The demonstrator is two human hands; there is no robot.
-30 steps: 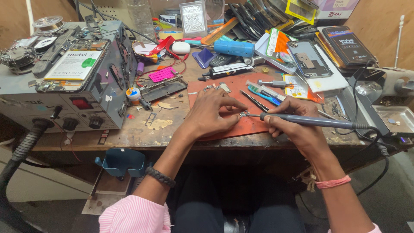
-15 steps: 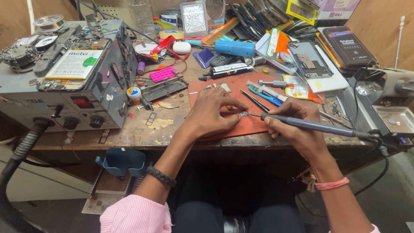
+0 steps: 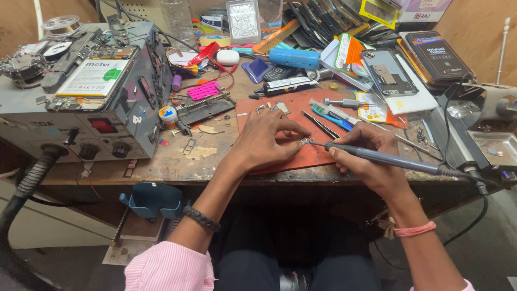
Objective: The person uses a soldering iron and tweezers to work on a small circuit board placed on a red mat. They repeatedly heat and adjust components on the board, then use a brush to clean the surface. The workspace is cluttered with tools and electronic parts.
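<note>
My right hand [image 3: 369,161] grips a grey soldering iron [image 3: 388,159] like a pen, its tip touching a tiny metal part [image 3: 307,141] on the red work mat [image 3: 301,116]. My left hand [image 3: 264,140] rests on the mat just left of the tip, fingertips pinching down on that small part. The iron's cord runs off to the right. A black braided band sits on my left wrist and a pink thread on my right.
A grey rework station [image 3: 81,108] with knobs stands at the left, a phone battery on top. Tweezers [image 3: 320,124], a blue toothbrush [image 3: 334,114], a phone frame [image 3: 388,73], a blue cylinder [image 3: 293,57] and many tools crowd the back. A metal tray [image 3: 495,145] sits right.
Both hands stay in place on the mat; the iron tip keeps touching the small part, with only slight finger shifts.
</note>
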